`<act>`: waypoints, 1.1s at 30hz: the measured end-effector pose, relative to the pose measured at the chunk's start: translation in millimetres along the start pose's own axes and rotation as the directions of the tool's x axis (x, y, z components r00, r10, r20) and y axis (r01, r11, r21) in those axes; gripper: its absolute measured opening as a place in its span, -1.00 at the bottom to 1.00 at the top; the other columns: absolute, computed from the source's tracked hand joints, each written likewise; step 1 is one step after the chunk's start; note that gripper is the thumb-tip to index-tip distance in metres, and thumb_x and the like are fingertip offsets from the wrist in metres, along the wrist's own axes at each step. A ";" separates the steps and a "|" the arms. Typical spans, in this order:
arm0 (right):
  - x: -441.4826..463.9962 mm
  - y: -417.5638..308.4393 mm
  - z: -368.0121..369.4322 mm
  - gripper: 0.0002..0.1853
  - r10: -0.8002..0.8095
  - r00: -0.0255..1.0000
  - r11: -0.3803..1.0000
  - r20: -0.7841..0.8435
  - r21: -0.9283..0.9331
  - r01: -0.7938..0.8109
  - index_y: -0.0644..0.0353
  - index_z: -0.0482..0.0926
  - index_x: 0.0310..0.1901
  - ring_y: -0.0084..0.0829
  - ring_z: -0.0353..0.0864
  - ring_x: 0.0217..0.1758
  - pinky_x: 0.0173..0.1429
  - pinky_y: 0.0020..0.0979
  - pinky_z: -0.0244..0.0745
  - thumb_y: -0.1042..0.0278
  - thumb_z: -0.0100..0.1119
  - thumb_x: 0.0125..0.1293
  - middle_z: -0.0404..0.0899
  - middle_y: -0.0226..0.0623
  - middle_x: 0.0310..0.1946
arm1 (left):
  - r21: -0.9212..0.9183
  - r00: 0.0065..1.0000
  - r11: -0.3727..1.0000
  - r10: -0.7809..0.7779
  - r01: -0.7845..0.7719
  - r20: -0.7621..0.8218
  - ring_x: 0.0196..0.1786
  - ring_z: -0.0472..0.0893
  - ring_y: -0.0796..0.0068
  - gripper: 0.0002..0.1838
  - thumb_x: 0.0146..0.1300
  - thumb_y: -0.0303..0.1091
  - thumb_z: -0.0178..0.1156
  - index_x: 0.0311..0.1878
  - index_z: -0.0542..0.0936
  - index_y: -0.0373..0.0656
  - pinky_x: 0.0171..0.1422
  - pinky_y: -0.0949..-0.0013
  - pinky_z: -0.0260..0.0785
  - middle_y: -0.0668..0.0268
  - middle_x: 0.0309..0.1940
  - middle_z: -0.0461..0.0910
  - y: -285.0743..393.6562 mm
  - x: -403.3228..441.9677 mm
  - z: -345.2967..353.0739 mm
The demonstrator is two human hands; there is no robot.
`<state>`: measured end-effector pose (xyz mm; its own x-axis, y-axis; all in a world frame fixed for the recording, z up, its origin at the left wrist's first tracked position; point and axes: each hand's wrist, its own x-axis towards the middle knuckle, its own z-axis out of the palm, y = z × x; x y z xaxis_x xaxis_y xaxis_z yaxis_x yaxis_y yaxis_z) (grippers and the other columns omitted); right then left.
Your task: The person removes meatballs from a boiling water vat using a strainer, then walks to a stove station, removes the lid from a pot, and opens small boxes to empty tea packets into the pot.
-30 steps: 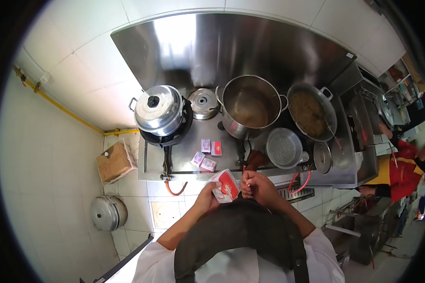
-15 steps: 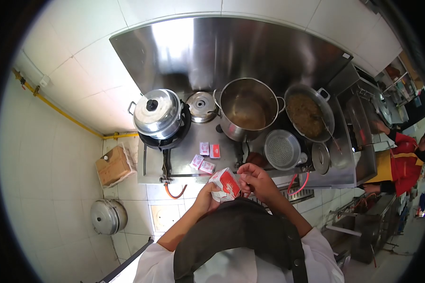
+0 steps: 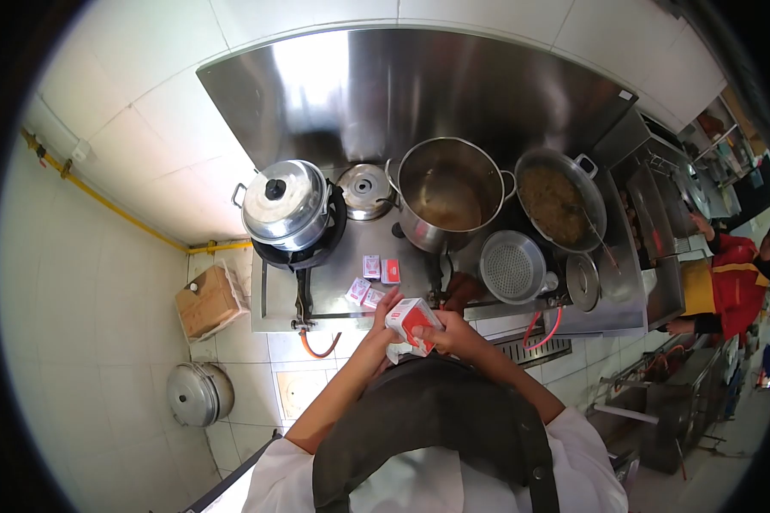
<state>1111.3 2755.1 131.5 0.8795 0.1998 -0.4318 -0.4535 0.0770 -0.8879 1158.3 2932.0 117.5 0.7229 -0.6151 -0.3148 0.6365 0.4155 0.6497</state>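
Both hands are on a red and white box (image 3: 406, 318) in front of my apron, by the front edge of the steel stove. My left hand (image 3: 380, 327) holds its left side, and my right hand (image 3: 447, 334) grips its right side with the thumb across the red face. Crumpled wrapping hangs at the bottom of the box. Just beyond, on the stove top (image 3: 316, 295), lie several small packets: a pink and white one (image 3: 371, 266), a red one (image 3: 390, 271) beside it, and more pink and white ones (image 3: 358, 289) nearer my left hand.
Behind stand a lidded pot (image 3: 285, 205), a round lid (image 3: 365, 190), a tall open pot (image 3: 450, 186), a pan of brown food (image 3: 561, 198) and a perforated strainer (image 3: 512, 267). A cardboard box (image 3: 207, 301) sits left on the floor. A person in red (image 3: 736, 286) stands at the right.
My right hand has moved left from beside the box and taken hold of it. My left fingers have shifted up along its side, and the box has turned.
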 end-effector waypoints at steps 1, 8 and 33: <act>0.0 2.2 -3.7 -0.53 0.070 0.997 0.995 0.012 0.065 -0.071 0.27 0.50 -0.05 -0.75 0.34 -0.63 -0.55 -0.62 0.20 0.00 0.24 0.25 0.45 -0.53 -0.59 | 0.319 0.984 0.932 0.177 -0.174 0.020 0.40 0.16 0.18 -0.22 -0.07 -0.53 0.06 0.35 0.16 -0.19 0.37 0.18 0.19 0.04 0.35 0.03 0.1 -1.6 -1.8; 1.4 13.3 6.0 -0.58 0.141 0.985 0.946 -0.096 0.305 -0.106 0.20 0.55 -0.16 -0.78 0.16 -0.73 -0.65 -0.61 0.01 -0.07 0.15 0.30 0.34 -0.62 -0.68 | 0.791 0.626 -0.295 0.490 -0.535 0.606 0.02 0.53 0.30 -0.61 -0.14 -0.17 0.47 -0.21 0.63 -0.08 0.37 -0.11 0.06 0.35 -0.11 0.58 16.8 -13.8 3.5; 6.1 36.5 6.8 -0.57 -0.052 0.950 0.995 -0.308 0.069 0.077 0.35 0.54 -0.07 -0.58 0.56 -0.17 -0.07 -0.52 0.42 0.06 0.17 0.32 0.61 -0.30 -0.25 | 0.870 0.738 -0.092 0.490 -0.485 0.464 0.11 0.37 0.04 -0.67 -0.14 -0.32 0.46 -0.32 0.55 -0.17 0.28 -0.07 0.19 0.16 0.04 0.39 -15.9 -5.7 -7.1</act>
<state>1099.2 2765.8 97.5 0.9037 -0.1150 -0.4124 -0.3931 0.1589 -0.9057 1146.0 2933.6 104.1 0.7210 -0.5608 0.4069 -0.6430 -0.3228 0.6945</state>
